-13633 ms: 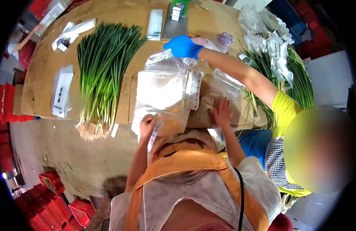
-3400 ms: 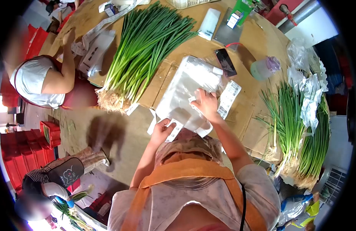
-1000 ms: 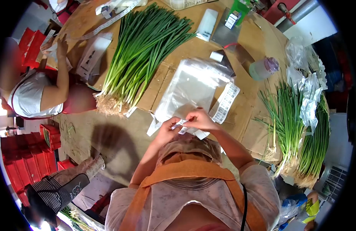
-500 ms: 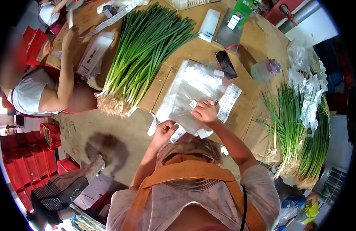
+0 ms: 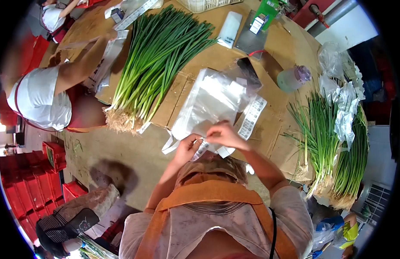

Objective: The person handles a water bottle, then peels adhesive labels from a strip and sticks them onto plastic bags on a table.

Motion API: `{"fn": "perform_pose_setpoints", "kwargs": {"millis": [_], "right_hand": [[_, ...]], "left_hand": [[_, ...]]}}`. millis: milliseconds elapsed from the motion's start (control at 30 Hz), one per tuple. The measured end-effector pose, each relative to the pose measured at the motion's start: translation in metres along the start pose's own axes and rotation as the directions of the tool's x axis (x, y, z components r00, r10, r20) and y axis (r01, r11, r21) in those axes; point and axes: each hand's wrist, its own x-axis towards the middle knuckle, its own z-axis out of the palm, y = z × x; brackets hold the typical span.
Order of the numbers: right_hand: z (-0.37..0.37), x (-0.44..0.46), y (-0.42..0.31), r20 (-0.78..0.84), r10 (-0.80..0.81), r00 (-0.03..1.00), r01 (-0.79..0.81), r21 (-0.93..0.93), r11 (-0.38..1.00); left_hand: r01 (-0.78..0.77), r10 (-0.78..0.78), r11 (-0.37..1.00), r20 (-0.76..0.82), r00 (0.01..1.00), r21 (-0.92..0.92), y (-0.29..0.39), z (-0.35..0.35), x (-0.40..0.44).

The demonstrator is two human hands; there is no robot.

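My left hand pinches a strip of printed white labels at the table's near edge. My right hand is right beside it, fingers bent and drawn together at the strip's upper end; whatever lies between its fingertips is too small to make out. Just beyond both hands lies a stack of clear plastic bags, its top bag ruffled and lifted at the right. Another length of label strip lies along the right side of the stack. A dark phone is partly covered by the raised plastic.
A large bunch of green onions lies left of the bags; more green onions lie at the right. A bottle, a flat scale-like plate and a white packet stand farther back. Another person works at the left.
My right hand has moved from the bag stack back towards my left hand and the labels. The top bag has lifted over the phone. The person at the left has reached farther forward.
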Motion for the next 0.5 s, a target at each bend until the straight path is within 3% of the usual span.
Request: {"fn": "perform_pose_setpoints", "kwargs": {"millis": [33, 167, 233, 333, 433, 500], "right_hand": [[0.007, -0.002, -0.004, 0.020, 0.183, 0.983, -0.184, 0.070, 0.980], [0.004, 0.009, 0.010, 0.090, 0.254, 0.963, -0.268, 0.399, 0.877], [0.002, 0.012, -0.005, 0.088, 0.225, 0.970, -0.241, 0.381, 0.893], [0.011, 0.014, -0.007, 0.125, 0.187, 0.974, -0.215, 0.272, 0.938], [0.010, 0.016, -0.005, 0.135, 0.210, 0.968, -0.231, 0.164, 0.959], [0.013, 0.018, -0.001, -0.011, 0.156, 0.988, -0.156, -0.059, 0.986]], "left_hand": [[-0.037, 0.038, 0.998, -0.008, 0.999, 0.042, 0.008, 0.001, 0.002], [0.007, -0.007, 1.000, -0.016, 1.000, -0.009, 0.007, -0.004, -0.001], [0.073, -0.073, 0.997, -0.013, 0.997, -0.041, 0.004, -0.008, -0.003], [-0.042, 0.038, 0.992, -0.029, 0.999, -0.122, 0.005, -0.004, -0.006], [-0.045, 0.044, 0.997, -0.020, 0.999, -0.061, 0.001, -0.005, -0.006], [0.101, -0.101, 0.995, -0.014, 0.995, 0.006, 0.002, -0.011, 0.001]]}}
